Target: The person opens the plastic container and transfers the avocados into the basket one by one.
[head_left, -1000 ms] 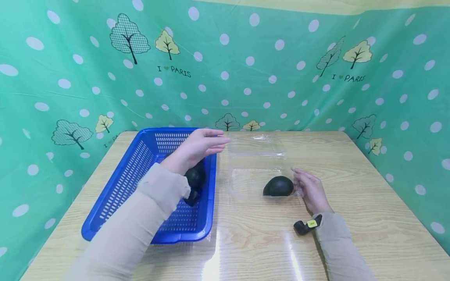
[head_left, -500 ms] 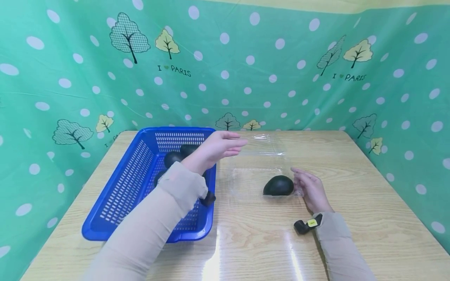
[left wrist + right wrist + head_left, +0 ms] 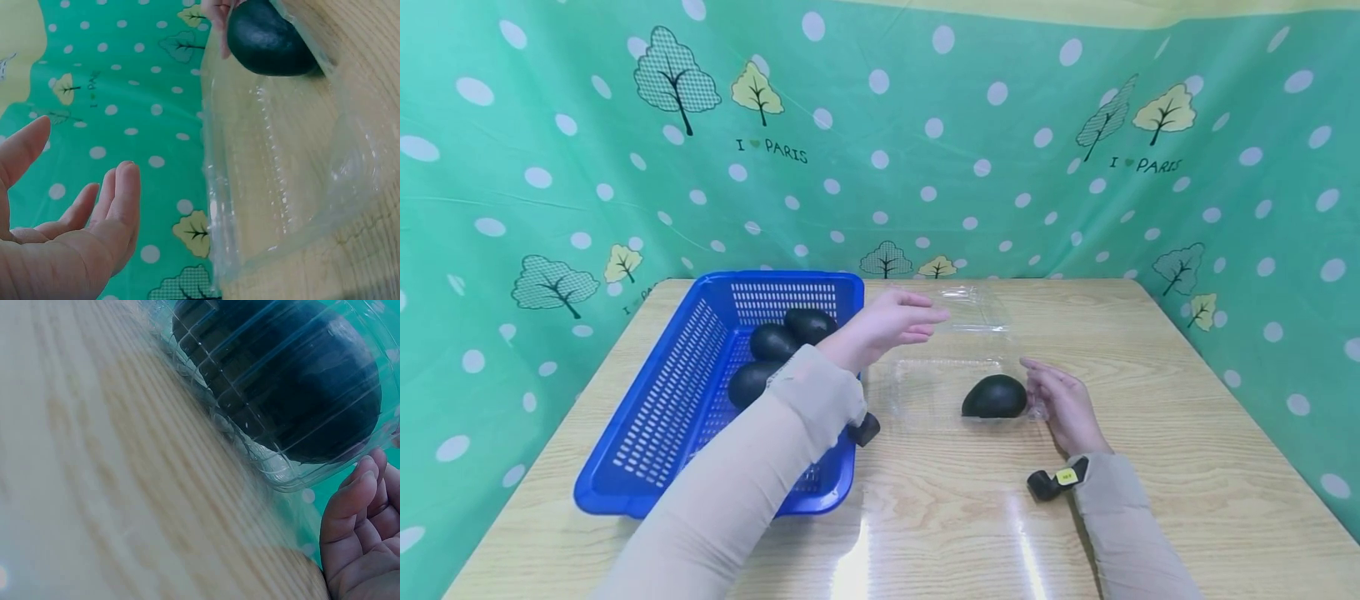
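My left hand (image 3: 891, 327) hangs above the left part of an open clear plastic container (image 3: 925, 379), fingers extended. The left wrist view shows that hand (image 3: 81, 234) with nothing between thumb and fingers. A dark, egg-shaped fruit like an avocado (image 3: 995, 397) lies at the container's near right side. At that end, my right hand (image 3: 1067, 408) pinches the container's edge. In the right wrist view the thumb and fingertips of this hand (image 3: 365, 531) meet by the container's corner, beside the fruit (image 3: 287, 381).
A blue slotted basket (image 3: 601, 502) stands on the left of the wooden table (image 3: 947, 533), with several dark fruits (image 3: 772, 342) inside. My left forearm crosses over the basket. A green printed curtain (image 3: 880, 100) hangs behind the table. The container's lid lies back toward it.
My left hand has moved right, from beside the basket's right rim to over the container. More fruits in the basket have come into view. The right hand and the fruit beside it have stayed put.
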A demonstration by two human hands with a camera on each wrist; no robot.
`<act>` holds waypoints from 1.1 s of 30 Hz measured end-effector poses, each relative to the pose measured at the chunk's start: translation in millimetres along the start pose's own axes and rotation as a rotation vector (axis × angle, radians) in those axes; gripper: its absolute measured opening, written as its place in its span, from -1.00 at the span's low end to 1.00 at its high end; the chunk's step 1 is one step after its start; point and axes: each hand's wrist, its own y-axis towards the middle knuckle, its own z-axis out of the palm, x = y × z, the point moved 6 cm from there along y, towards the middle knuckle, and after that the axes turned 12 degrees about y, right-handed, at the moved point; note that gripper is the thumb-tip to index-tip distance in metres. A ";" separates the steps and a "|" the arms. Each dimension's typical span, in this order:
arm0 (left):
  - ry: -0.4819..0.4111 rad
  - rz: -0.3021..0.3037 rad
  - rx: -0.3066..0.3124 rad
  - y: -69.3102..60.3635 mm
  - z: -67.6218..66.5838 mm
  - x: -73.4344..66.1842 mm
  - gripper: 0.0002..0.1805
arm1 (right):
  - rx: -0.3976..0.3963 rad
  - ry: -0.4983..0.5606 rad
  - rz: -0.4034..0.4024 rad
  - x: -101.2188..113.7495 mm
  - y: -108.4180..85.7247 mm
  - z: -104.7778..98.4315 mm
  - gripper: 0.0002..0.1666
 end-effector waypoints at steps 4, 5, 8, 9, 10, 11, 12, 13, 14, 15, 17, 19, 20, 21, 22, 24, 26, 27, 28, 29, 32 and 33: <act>0.031 0.002 0.003 3.5 7.3 0.0 -0.35 | -0.001 0.002 -0.003 -0.1 0.4 -0.3 -0.62; 0.041 0.001 0.000 4.4 8.9 0.1 -0.34 | -0.001 0.000 -0.003 -0.2 0.5 -0.3 -0.62; 0.079 0.000 -0.012 7.7 13.0 1.2 -0.32 | -0.002 -0.002 -0.001 -0.5 0.5 -0.1 -0.63; 0.091 -0.002 -0.016 8.9 14.3 1.9 -0.32 | -0.002 -0.002 -0.001 -0.7 0.5 -0.1 -0.63; 0.101 -0.005 -0.020 10.1 15.4 2.8 -0.33 | -0.002 -0.004 0.001 -0.8 0.4 0.0 -0.64; 0.115 -0.008 -0.025 11.4 16.4 4.0 -0.33 | -0.002 -0.006 0.002 -0.9 0.3 0.0 -0.64; 0.123 -0.011 -0.024 12.4 17.6 5.2 -0.33 | -0.002 -0.008 0.002 -1.0 0.2 0.0 -0.64; 0.131 -0.015 -0.023 13.3 18.8 6.4 -0.33 | -0.003 -0.011 0.002 -1.0 0.2 -0.1 -0.65; 0.139 -0.019 -0.021 14.2 20.0 7.6 -0.33 | -0.003 -0.012 0.002 -1.0 0.2 -0.2 -0.65; 0.144 -0.021 -0.019 14.6 21.1 8.6 -0.33 | -0.004 -0.013 0.001 -1.0 0.2 -0.3 -0.65; 0.162 -0.024 -0.019 15.7 23.1 10.8 -0.32 | -0.005 -0.014 0.001 -0.9 0.2 -0.3 -0.66; 0.176 -0.025 -0.017 16.7 25.2 12.6 -0.32 | -0.008 -0.012 0.001 -0.9 0.2 -0.5 -0.66; 0.183 -0.025 -0.018 17.4 26.3 13.6 -0.31 | -0.010 -0.009 0.000 -0.9 0.2 -0.7 -0.65; 0.183 -0.024 -0.017 17.7 27.4 14.3 -0.31 | -0.011 -0.007 0.000 -0.9 0.1 -0.7 -0.65; 0.185 -0.024 -0.020 17.9 28.5 14.9 -0.30 | -0.012 -0.006 -0.001 -0.9 0.1 -0.7 -0.65; 0.180 -0.019 -0.019 19.0 31.2 16.4 -0.29 | -0.015 -0.004 -0.004 -0.9 0.1 -0.9 -0.64; 0.179 -0.015 -0.022 19.2 34.0 17.6 -0.29 | -0.017 -0.002 -0.007 -0.8 0.2 -0.9 -0.63; 0.179 -0.014 -0.024 19.2 35.4 18.1 -0.29 | -0.019 -0.003 -0.008 -0.8 0.2 -0.9 -0.63; 0.181 -0.014 -0.028 19.8 36.9 18.9 -0.29 | -0.020 -0.004 -0.007 -0.8 0.2 -0.9 -0.63; 0.184 -0.014 -0.029 20.5 38.5 19.7 -0.28 | -0.021 -0.004 -0.008 -0.6 0.2 -1.0 -0.63; 0.195 -0.016 -0.034 22.0 44.4 20.9 -0.27 | -0.018 -0.001 -0.009 -0.2 0.0 -0.9 -0.64; 0.195 -0.017 -0.034 22.7 46.6 21.1 -0.27 | -0.017 0.001 -0.008 -0.1 0.0 -0.8 -0.64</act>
